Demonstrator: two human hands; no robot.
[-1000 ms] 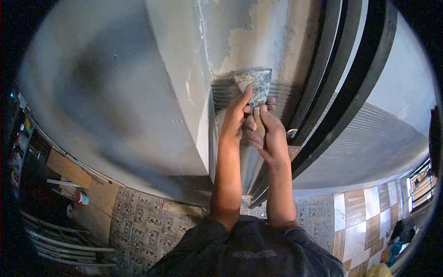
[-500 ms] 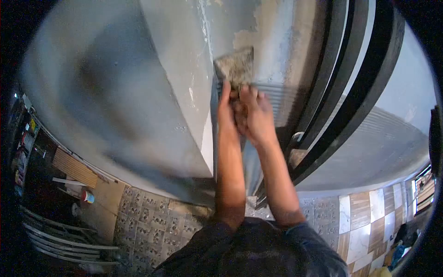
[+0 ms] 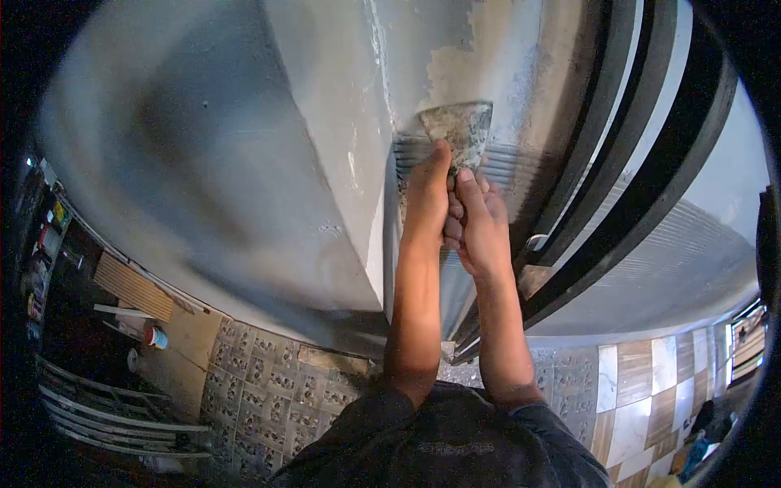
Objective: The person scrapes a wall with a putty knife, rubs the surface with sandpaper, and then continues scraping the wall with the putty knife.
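Note:
A wide, stained scraper [image 3: 462, 130] lies with its blade against the wall, its edge facing up in the head view. Both hands are closed round its handle, which their fingers mostly hide. My left hand [image 3: 428, 193] has its thumb stretched up along the base of the blade. Beside it, my right hand [image 3: 486, 213] grips from the right, with the thumb near the lower blade. Around the blade the wall surface [image 3: 451, 77] is patchy, with grey and tan areas and a ragged paint edge. Behind the hands runs a ribbed grey band [image 3: 517, 167].
Dark curved bars [image 3: 651, 163] stand close to the right of my right arm. A wall corner [image 3: 366, 244] juts out at left. Below are patterned floor tiles [image 3: 268, 390]. A small bucket [image 3: 154, 337] and metal rails [image 3: 122, 423] stand at lower left.
Both hands and the scraper have moved right across the wall and a little lower in view. The blade's tilt has changed, and its top edge now lies nearer level. The grip holds.

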